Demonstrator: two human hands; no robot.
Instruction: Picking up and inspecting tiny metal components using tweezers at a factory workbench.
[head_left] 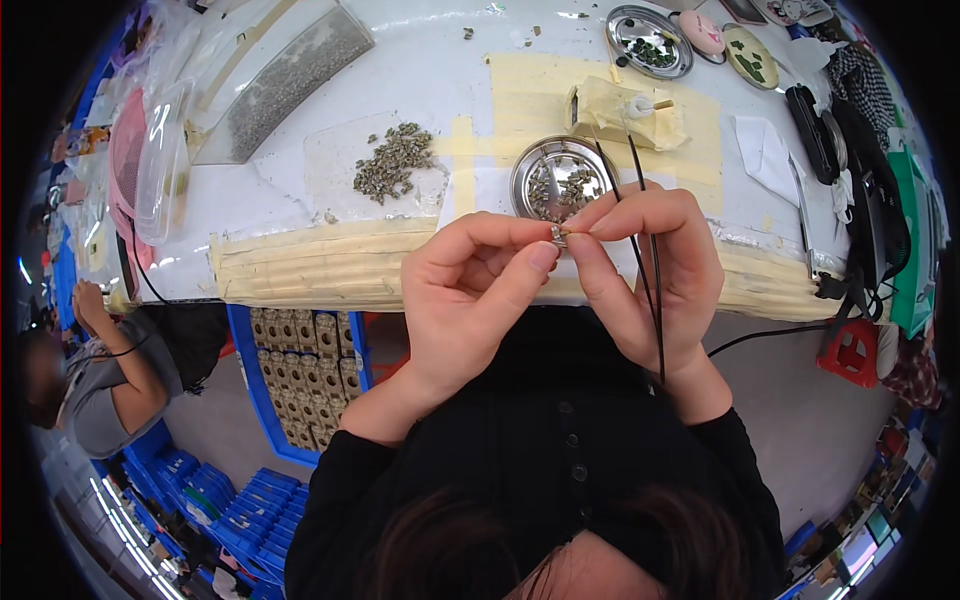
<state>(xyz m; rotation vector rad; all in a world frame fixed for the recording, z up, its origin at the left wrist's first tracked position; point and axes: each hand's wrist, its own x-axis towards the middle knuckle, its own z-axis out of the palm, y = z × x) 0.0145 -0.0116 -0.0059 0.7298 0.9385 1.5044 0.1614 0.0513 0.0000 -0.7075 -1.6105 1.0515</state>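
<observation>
Between the fingertips of both my hands is a small metal part (558, 238), silvery and too small to name closely. My left hand (470, 285) pinches it from the left with thumb and forefinger. From the other side, my right hand (650, 265) pinches at the same part. Dark tweezers (648, 265) also rest in the right hand, their tips pointing away from me. Just beyond the fingers stands a round steel dish (520, 172) with small metal parts in it. A heap of similar small parts (393, 163) lies on the table to the left.
A taped block (590, 112) with a small white bottle stands behind the dish. Farther right are a steel plate (616, 38) of dark green pieces and a pink round object (702, 33). Padded tape (310, 268) lines the table's front edge. Below left sits a blue crate (262, 410); another person (120, 375) works at far left.
</observation>
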